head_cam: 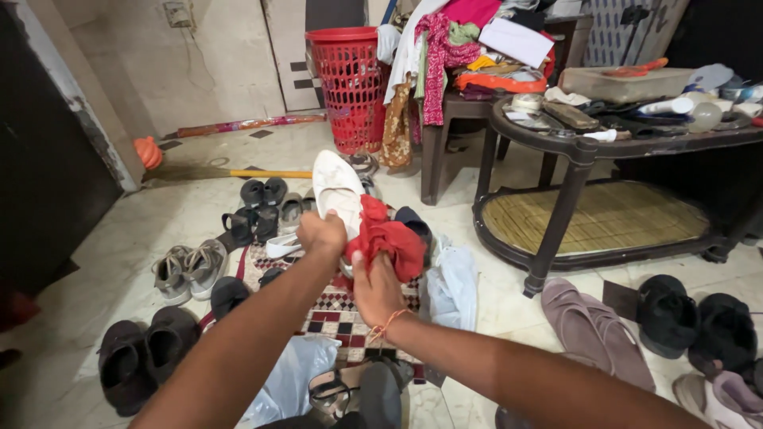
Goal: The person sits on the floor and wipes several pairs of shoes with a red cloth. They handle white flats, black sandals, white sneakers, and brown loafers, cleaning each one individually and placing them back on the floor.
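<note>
My left hand (320,235) grips a white shoe (336,184) by its heel end, sole side facing up and away from me. My right hand (378,290) clutches a bunched red cloth (387,235) and presses it against the side of the shoe. An orange thread is tied round my right wrist. Both hands are held out above a checked red, black and white mat (334,306) on the floor.
Many shoes and sandals lie around: grey sneakers (188,269), black shoes (145,349), mauve slip-ons (592,324). A dark oval table (636,143) with clutter stands right. A red laundry basket (350,86), a clothes-heaped stool and a yellow-handled broom (254,173) are behind. Plastic bags (453,286) lie near the mat.
</note>
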